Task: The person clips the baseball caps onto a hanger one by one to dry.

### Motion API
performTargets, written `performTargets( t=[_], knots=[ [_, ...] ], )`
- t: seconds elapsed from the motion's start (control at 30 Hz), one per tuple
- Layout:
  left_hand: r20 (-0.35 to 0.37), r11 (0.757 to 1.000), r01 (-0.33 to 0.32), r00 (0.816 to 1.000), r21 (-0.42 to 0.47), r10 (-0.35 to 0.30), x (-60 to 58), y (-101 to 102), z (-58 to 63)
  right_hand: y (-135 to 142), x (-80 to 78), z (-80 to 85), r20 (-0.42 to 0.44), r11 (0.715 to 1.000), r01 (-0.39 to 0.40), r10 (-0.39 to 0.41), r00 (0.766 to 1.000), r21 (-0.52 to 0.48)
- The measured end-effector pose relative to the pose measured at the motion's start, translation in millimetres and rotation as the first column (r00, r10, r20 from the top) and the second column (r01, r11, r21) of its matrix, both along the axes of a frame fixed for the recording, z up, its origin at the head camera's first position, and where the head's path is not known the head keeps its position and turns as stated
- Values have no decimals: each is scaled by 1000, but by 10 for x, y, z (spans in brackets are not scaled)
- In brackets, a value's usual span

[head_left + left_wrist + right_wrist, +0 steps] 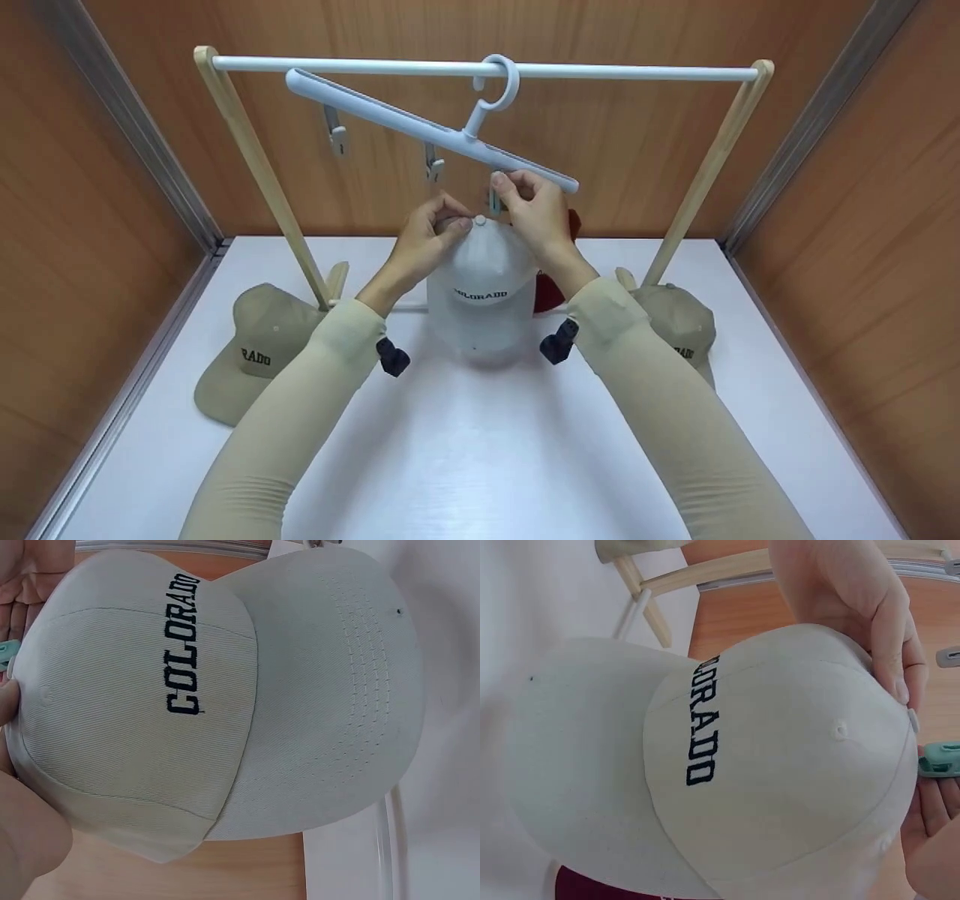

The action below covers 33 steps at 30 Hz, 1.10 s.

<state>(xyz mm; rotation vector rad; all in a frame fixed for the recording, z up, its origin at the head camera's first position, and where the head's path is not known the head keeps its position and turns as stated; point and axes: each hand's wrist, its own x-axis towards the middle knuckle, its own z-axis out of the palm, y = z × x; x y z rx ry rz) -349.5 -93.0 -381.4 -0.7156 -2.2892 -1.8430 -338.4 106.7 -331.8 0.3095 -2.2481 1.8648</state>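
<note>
A pale grey-white baseball cap (487, 259) with dark COLORADO lettering hangs brim down below a light blue hanger (390, 116). My left hand (420, 244) pinches the cap's crown beside its top button, thumb in front. Just right of that button, my right hand (536, 214) holds a teal clip (939, 759) between thumb and fingers. The clip's jaws are right at the top of the cap in the right wrist view. Tilted down to the right, the hanger hooks over a white rod (360, 67). Two more clips, one grey clip (337, 139) among them, dangle from its left part.
Wooden legs (259, 161) carry the rod at both ends. A tan cap (262, 345) lies at the left, and another tan cap (679, 322) sits at the right, partly behind my sleeve. A dark red cap (547, 294) shows behind the pale one. Wood-grain walls enclose the white table.
</note>
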Motion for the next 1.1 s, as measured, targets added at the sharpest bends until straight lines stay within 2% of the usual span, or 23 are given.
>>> performTargets(
  t=[0.53, 0.83, 1.1],
  knots=[
    [-17, 1000, 13, 1000, 20, -12, -16, 91, 37, -8, 14, 33, -9, 999, 46, -46, 999, -14],
    [-43, 996, 37, 998, 81, -33, -39, 133, 56, 5, -3, 29, -5, 998, 60, -60, 998, -1],
    [-53, 992, 23, 998, 126, -16, -53, 178, 76, 17, 17, 34, -15, 998, 61, -60, 998, 16]
  ],
)
